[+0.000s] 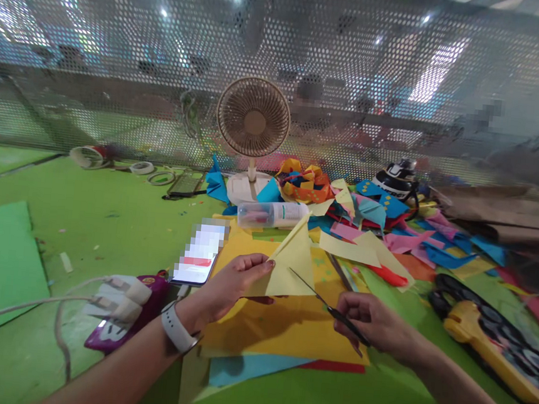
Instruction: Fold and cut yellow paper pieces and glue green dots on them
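Note:
My left hand (239,278), wearing a white watch, pinches a folded pale yellow paper (294,278) between thumb and fingers. The paper is held tilted above a stack of darker yellow sheets (281,329). In my right hand (365,320) is a pair of scissors (341,320) with dark handles. One thin blade points left and lies against or just in front of the paper's lower right part; I cannot tell whether it is cutting. My right fingers partly hide the handles. Light blue paper (255,370) sticks out from under the stack.
A phone (201,252) and a purple power strip (122,315) with white plugs lie left. Behind stand a fan (254,122) and a lying bottle (273,215). Colourful paper pieces (407,242) crowd the right, near a black case (491,309). A perforated screen (160,48) closes the back.

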The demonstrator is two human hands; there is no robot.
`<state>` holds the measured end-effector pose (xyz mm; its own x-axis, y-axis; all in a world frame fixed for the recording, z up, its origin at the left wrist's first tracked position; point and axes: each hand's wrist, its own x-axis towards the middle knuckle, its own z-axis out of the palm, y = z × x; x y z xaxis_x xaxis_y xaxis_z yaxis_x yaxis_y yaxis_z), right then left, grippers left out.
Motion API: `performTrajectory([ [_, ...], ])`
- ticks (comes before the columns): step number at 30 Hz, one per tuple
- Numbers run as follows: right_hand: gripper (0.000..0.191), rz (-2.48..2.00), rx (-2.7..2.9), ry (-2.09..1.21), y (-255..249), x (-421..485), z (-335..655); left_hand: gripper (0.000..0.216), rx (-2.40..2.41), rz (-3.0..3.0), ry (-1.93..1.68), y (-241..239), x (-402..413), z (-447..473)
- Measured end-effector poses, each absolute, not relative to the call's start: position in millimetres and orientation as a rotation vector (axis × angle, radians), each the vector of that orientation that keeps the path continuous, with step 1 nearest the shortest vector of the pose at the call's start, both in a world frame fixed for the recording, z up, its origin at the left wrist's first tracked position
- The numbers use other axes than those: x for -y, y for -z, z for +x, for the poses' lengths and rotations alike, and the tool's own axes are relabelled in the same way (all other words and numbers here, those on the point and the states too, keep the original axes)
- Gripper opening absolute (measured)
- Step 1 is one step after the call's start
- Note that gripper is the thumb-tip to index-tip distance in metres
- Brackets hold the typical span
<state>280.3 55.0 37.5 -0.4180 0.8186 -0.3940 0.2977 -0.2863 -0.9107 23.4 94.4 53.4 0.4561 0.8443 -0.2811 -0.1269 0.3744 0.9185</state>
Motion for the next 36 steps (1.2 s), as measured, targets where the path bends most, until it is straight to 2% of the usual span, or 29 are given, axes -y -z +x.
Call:
performTrajectory([
  [36, 0.034, -1.390, 1.545, -1.729, -24.6, -54.5, 278.1, 0.028, -0.866, 1.020, -0.702, -48.2, -85.1, 32.2],
])
